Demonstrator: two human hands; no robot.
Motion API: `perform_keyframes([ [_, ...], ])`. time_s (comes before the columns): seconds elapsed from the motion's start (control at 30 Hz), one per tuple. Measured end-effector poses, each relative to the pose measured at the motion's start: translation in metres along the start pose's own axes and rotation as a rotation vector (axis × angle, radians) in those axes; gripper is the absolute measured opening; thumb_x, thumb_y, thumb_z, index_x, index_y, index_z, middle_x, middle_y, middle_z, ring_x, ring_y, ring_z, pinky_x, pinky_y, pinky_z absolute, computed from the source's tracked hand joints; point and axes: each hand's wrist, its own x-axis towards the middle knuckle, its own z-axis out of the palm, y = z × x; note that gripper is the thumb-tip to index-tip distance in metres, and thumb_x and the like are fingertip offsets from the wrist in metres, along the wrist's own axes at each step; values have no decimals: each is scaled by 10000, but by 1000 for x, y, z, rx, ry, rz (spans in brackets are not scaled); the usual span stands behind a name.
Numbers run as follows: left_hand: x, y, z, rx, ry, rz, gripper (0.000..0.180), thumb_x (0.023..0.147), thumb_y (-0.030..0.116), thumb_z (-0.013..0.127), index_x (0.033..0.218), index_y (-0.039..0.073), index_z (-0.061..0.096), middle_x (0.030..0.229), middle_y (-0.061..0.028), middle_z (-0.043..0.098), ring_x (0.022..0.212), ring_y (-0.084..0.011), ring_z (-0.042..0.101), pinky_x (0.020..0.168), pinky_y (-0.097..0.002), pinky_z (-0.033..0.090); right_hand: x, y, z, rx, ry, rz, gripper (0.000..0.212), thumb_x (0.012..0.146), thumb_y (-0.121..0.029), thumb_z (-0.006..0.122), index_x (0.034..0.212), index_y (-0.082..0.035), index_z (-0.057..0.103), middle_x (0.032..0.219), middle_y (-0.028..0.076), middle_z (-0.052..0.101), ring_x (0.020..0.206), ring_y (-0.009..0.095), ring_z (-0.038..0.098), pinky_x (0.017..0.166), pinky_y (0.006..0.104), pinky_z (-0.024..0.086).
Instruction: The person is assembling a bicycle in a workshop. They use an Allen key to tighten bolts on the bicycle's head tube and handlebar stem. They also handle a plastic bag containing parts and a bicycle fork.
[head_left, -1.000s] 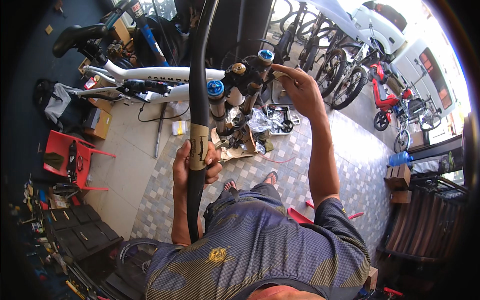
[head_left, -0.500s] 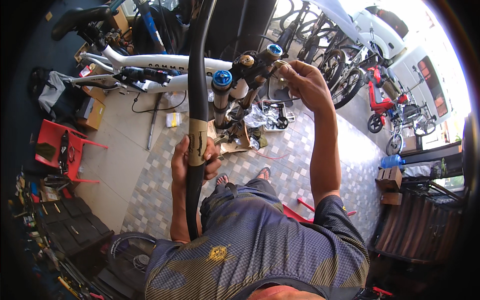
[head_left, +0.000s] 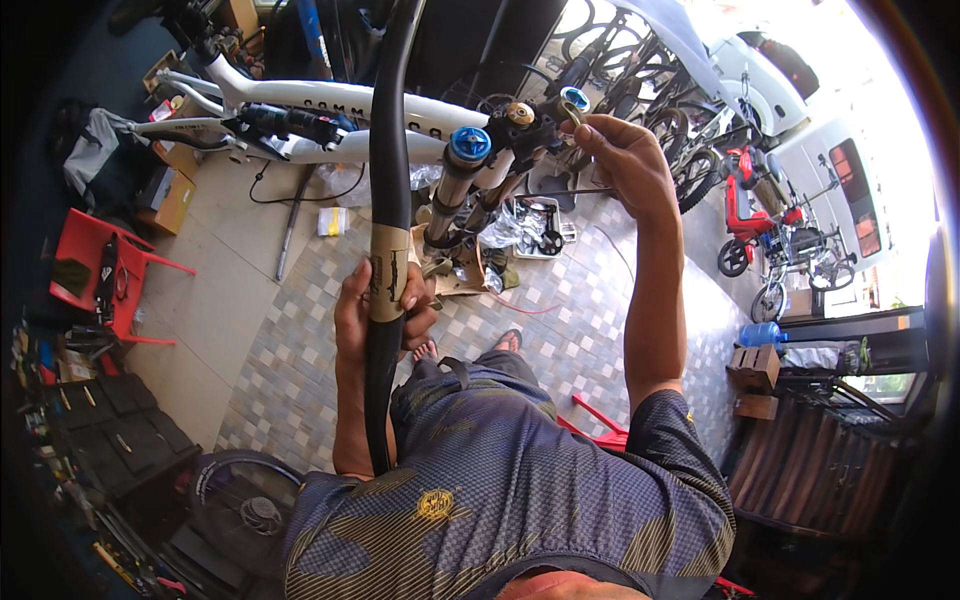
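My left hand [head_left: 385, 310] is wrapped round a black bicycle handlebar [head_left: 391, 170], at its gold-toned middle section. The bar stands nearly upright in view. A small olive-gold metal piece [head_left: 436, 268] shows beside those fingers; how it is held is partly hidden. My right hand [head_left: 628, 165] pinches a small gold-coloured metal piece [head_left: 571, 113] close to the fork crown. A thin dark rod [head_left: 585, 191] runs from under the same hand. Between my hands stands a suspension fork [head_left: 455, 185] with blue top caps, fitted to a white bike frame [head_left: 350, 100].
Below the fork lie a white tray of parts [head_left: 540, 228] and an opened cardboard box [head_left: 465, 275]. A red chair [head_left: 80, 270] stands at left, with a wheel [head_left: 250, 510] at lower left. Several bikes and a red scooter [head_left: 740, 205] are at right.
The view has shifted, so the fork and frame appear farther right against the handlebar. My left hand keeps its grip on the bar. My right hand still pinches the gold piece near the crown.
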Motion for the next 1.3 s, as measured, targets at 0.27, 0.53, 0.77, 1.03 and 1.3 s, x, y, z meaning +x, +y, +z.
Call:
perform_keyframes([
  [0.27, -2, 1, -7, -44, 16, 18, 640, 989, 686, 397, 841, 68, 471, 761, 4, 325, 465, -70, 240, 393, -240, 213, 6, 9, 1, -91, -4, 38, 321, 948, -333, 743, 1097, -52, 778, 713, -72, 622, 568, 3, 406, 504, 198, 304],
  [0.53, 0, 0, -10, -55, 31, 33, 649, 980, 694, 411, 843, 64, 488, 747, 10, 360, 449, -56, 275, 353, -220, 271, 10, 8, 1, -32, -10, 63, 332, 959, -349, 727, 1091, -49, 780, 647, -76, 566, 522, 7, 372, 475, 207, 263],
  [0.77, 2, 3, -11, -46, 6, 16, 647, 987, 699, 384, 840, 73, 465, 760, 4, 325, 463, -68, 242, 387, -235, 232, 12, 3, 5, -66, -1, 74, 344, 959, -350, 727, 1087, -35, 777, 615, -75, 537, 500, 9, 359, 468, 205, 245],
  [1.03, 5, 5, -13, -43, -5, 17, 639, 1000, 688, 364, 845, 74, 453, 762, 5, 315, 469, -73, 236, 402, -242, 210, 14, 5, 3, -50, -13, 84, 356, 961, -348, 725, 1081, -16, 772, 591, -83, 499, 484, 1, 326, 456, 207, 209],
  [1.3, 6, 6, -13, -56, 3, 20, 637, 1004, 682, 362, 846, 72, 460, 762, 5, 312, 470, -70, 239, 401, -238, 213, 15, 1, 3, -84, -24, 99, 356, 965, -348, 721, 1085, -16, 769, 580, -107, 470, 475, -9, 300, 452, 206, 184],
])
